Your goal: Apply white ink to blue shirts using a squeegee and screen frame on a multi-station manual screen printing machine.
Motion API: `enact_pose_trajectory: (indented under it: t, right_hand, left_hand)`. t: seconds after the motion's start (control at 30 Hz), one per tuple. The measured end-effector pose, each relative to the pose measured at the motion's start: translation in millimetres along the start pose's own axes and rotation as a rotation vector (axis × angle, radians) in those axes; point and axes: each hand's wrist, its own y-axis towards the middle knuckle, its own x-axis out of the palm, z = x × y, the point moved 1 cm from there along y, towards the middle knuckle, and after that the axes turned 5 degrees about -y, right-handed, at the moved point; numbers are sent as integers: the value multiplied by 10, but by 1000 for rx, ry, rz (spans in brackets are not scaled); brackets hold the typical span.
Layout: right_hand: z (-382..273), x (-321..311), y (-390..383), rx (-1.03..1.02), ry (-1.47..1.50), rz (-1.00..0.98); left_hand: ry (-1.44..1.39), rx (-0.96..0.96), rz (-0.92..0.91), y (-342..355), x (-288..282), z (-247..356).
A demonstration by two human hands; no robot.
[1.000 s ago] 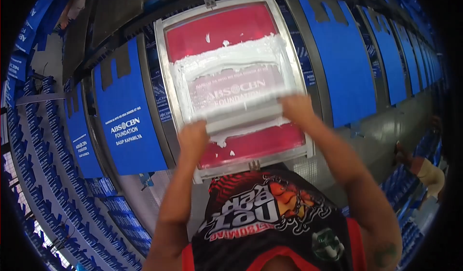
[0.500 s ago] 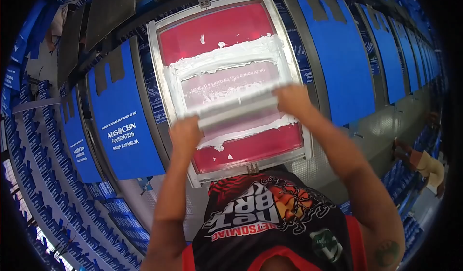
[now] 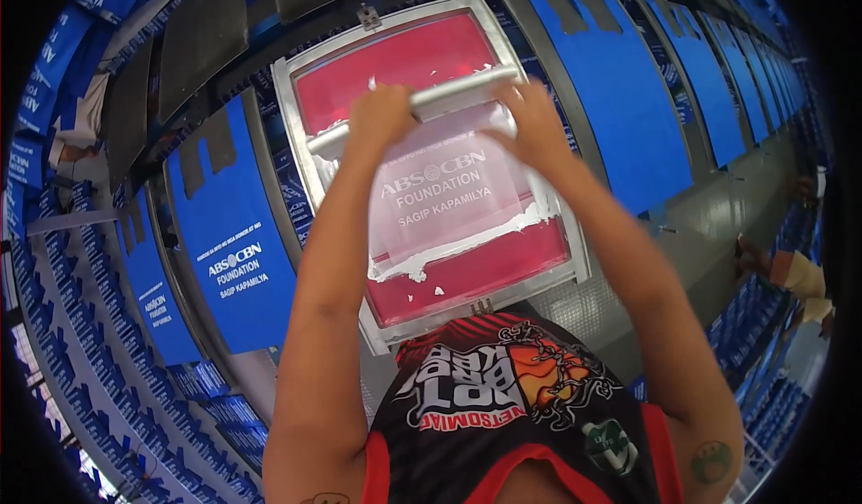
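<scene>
The head view looks down past a black, red-trimmed jersey (image 3: 512, 414) to a framed printing screen (image 3: 431, 163) with red mesh, its near edge just beyond the person's chest. Both hands are clenched around a long pale squeegee (image 3: 422, 107) lying across the screen near its far edge, the left hand (image 3: 382, 116) on its left part and the right hand (image 3: 532, 120) on its right. White ink (image 3: 467, 235) lies smeared behind the blade across the lettered middle, so this pass looks nearly complete, while blue printed bags (image 3: 229, 244) lie on boards to the left and blue unprinted-looking ones (image 3: 620, 100) to the right.
</scene>
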Motion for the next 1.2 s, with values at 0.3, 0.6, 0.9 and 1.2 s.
enact_pose_trajectory:
  t: [0.3,0.6,0.9,1.2]
  right_hand:
    - [-1169,171,-2967,878,909,-963]
    - [-1352,-353,-2703,945,827,-776]
    - [-1441,-629,-2569,1033,1047,-677]
    - [-1329,-39,-2911,963,921,-670]
  left_hand:
    - [-116,84,2,261,-498,-181]
    - [10,-4,-20,236,-260,-61]
    - [44,103,-32,276,-373,-63]
    - [80,-17,47,-380,41,137]
